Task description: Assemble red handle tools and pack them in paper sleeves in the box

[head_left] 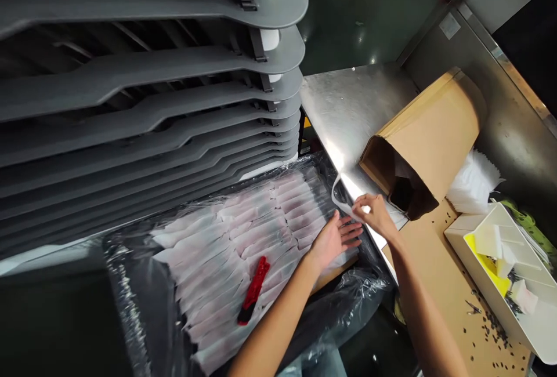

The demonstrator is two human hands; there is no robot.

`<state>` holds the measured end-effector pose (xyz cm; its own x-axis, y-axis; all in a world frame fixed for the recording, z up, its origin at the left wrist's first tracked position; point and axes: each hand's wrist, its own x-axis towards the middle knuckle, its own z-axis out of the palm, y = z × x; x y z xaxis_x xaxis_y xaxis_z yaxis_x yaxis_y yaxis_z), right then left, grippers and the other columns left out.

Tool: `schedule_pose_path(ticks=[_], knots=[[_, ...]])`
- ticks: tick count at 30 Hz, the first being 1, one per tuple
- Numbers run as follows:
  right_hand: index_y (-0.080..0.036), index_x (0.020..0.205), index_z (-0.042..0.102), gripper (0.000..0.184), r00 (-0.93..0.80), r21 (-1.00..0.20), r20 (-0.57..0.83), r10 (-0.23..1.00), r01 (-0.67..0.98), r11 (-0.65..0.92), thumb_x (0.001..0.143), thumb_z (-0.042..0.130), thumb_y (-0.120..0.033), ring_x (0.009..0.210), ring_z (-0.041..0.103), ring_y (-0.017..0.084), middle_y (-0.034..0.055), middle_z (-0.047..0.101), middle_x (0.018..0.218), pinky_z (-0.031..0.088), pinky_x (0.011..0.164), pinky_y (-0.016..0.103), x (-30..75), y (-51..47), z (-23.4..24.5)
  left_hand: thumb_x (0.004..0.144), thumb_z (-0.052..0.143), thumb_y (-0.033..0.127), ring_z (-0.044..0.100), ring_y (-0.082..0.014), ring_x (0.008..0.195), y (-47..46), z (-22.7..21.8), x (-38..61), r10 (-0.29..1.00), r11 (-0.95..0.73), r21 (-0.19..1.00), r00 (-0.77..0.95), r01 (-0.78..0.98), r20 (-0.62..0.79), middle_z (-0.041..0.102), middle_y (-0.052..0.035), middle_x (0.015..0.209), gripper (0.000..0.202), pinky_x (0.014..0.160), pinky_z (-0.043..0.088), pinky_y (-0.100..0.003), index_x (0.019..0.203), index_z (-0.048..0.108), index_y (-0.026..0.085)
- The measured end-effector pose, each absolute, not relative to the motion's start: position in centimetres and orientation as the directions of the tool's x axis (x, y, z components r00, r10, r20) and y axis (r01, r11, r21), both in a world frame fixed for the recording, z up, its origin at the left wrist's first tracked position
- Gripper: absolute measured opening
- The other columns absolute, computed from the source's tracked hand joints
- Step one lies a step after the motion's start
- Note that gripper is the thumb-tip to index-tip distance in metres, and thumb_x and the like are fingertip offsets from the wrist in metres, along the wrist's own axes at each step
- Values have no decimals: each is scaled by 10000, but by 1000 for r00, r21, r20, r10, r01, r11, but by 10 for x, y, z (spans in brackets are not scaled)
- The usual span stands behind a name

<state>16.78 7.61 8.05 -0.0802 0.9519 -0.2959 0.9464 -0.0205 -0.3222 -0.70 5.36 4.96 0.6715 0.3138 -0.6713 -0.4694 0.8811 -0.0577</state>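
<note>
The thin white strip (338, 198) is long and soft, and it bends in a curve. One end is pinched in the fingers of the right hand (376, 214). The rest loops up over the corner of the white packets (243, 238). The packets are flat and pale. They lie side by side in neat rows on clear plastic. The left hand (335, 239) lies flat on them, just beside the strip.
</note>
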Motion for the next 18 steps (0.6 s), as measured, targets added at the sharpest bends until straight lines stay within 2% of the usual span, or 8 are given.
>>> schedule_pose_path(ticks=[2, 4, 6, 9, 12, 13, 15, 18], knots=[[-179, 845, 756, 298, -71, -417, -329, 942, 906, -78, 928, 472, -217, 831, 668, 164, 54, 750, 913, 462, 735, 247, 139, 49, 78, 971, 597, 303, 716, -203, 726, 44, 42, -5, 275, 856, -115, 632, -504, -725, 761, -76, 839, 207, 828, 574, -372, 989, 694, 121], [-186, 908, 758, 317, -45, -480, -353, 934, 866, -139, 928, 443, -201, 871, 670, 185, 76, 752, 964, 464, 763, 263, 114, 23, 76, 946, 610, 174, 684, -147, 639, 24, 32, -13, 244, 828, -136, 569, -544, -785, 734, -18, 752, 72, 762, 570, -287, 934, 674, 143], [-194, 937, 758, 318, -16, -522, -383, 924, 829, -202, 915, 440, -196, 917, 674, 208, 96, 750, 1004, 468, 806, 283, 92, 0, 70, 960, 578, 154, 675, -130, 616, -1, 22, -27, 192, 800, -164, 506, -577, -841, 709, -3, 704, 94, 688, 559, -245, 905, 654, 149], [-200, 997, 742, 322, 37, -558, -441, 897, 772, -306, 926, 432, -246, 953, 688, 223, 105, 747, 1055, 482, 840, 298, 60, -31, 58, 985, 542, 150, 639, -116, 563, -31, 9, -53, 100, 767, -199, 421, -610, -902, 676, 17, 678, 124, 618, 552, -245, 910, 640, 135], [-163, 1199, 655, 462, 147, -545, -505, 851, 710, -446, 1021, 280, -367, 1068, 678, 232, 145, 701, 1221, 499, 891, 321, 27, -62, 41, 978, 537, 100, 615, -98, 535, -45, 2, -93, 52, 717, -187, 320, -671, -946, 677, 24, 699, 116, 560, 537, -225, 928, 640, 114], [-149, 1230, 629, 513, 167, -533, -544, 822, 688, -492, 1042, 217, -390, 1041, 690, 223, 151, 706, 1205, 512, 877, 319, 15, -73, 34, 979, 526, 86, 619, -96, 532, -45, 2, -112, 52, 690, -167, 279, -704, -959, 682, 18, 697, 130, 540, 531, -212, 920, 639, 114], [-140, 1175, 644, 536, 141, -500, -655, 742, 655, -566, 1064, 194, -409, 869, 724, 191, 118, 753, 1033, 541, 793, 295, -13, -94, 17, 989, 470, 54, 627, -87, 513, -43, 6, -157, 72, 617, -96, 178, -781, -981, 678, 5, 651, 209, 508, 523, -172, 864, 620, 131], [-152, 946, 700, 371, 10, -427, -818, 575, 660, -618, 1025, 476, -436, 678, 709, 164, 24, 730, 753, 557, 688, 277, -63, -118, -15, 1031, 369, 84, 682, -83, 572, -37, 23, -230, 114, 485, 38, 21, -874, -993, 699, -4, 681, 305, 578, 578, -154, 828, 580, 166]])
